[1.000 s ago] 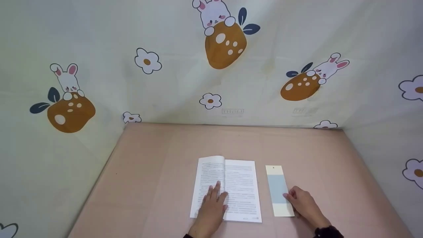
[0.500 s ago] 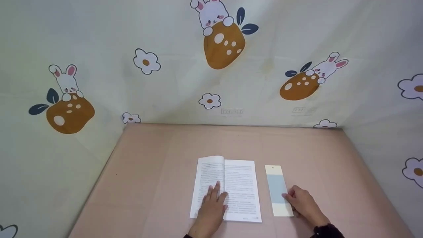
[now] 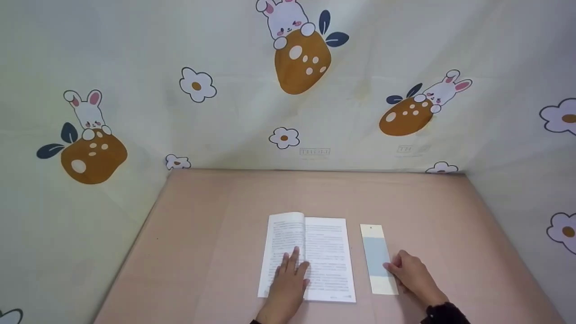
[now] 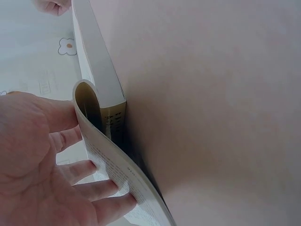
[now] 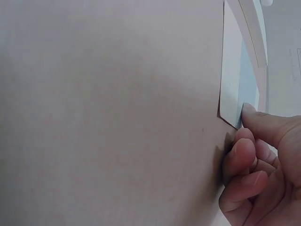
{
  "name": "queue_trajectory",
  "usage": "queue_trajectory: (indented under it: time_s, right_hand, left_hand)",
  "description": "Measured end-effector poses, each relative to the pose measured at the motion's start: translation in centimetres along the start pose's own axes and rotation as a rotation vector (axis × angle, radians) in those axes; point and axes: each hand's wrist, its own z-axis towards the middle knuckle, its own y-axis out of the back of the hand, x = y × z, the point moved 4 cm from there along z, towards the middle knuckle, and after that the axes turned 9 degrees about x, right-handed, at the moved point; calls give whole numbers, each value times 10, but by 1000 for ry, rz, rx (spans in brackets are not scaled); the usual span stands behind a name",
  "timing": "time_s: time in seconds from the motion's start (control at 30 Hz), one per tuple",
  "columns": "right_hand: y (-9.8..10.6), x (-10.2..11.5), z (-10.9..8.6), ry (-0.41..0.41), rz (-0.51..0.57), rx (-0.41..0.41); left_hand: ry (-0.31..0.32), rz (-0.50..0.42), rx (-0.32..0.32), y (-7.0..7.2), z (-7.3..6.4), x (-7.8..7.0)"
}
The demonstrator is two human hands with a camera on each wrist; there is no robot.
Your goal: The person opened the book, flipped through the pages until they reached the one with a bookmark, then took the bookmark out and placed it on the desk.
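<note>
An open book (image 3: 327,256) with printed pages lies on the table. My left hand (image 3: 288,285) rests on its left page near the spine, fingers spread and fairly straight. In the left wrist view the fingers of the left hand (image 4: 51,155) touch the curved, printed page (image 4: 110,157), and the thick page block (image 4: 96,61) stands beyond. To the right of the book lies a bookmark (image 3: 375,256), cream at both ends and pale blue in the middle. My right hand (image 3: 415,276) pinches its right edge, thumb on top and the other fingers curled, as the right wrist view shows.
The table (image 3: 198,234) has a plain pinkish-beige covering. Pale cloth walls (image 3: 234,117) printed with rabbits, brown fruits and flowers enclose it at the back and both sides. A narrow strip of table separates the book from the bookmark.
The head view has shifted very slightly. Both hands, the book and the bookmark keep their places relative to each other.
</note>
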Motion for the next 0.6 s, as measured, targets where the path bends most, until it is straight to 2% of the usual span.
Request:
queue_trajectory:
  time_s: [0.23, 0.6]
  right_hand:
    - [2, 9, -1, 26, -158, -48]
    - [-2, 11, -4, 20, -199, -104]
  left_hand:
    - [5, -10, 2, 0, 1, 1]
    - [11, 6, -5, -1, 1, 1]
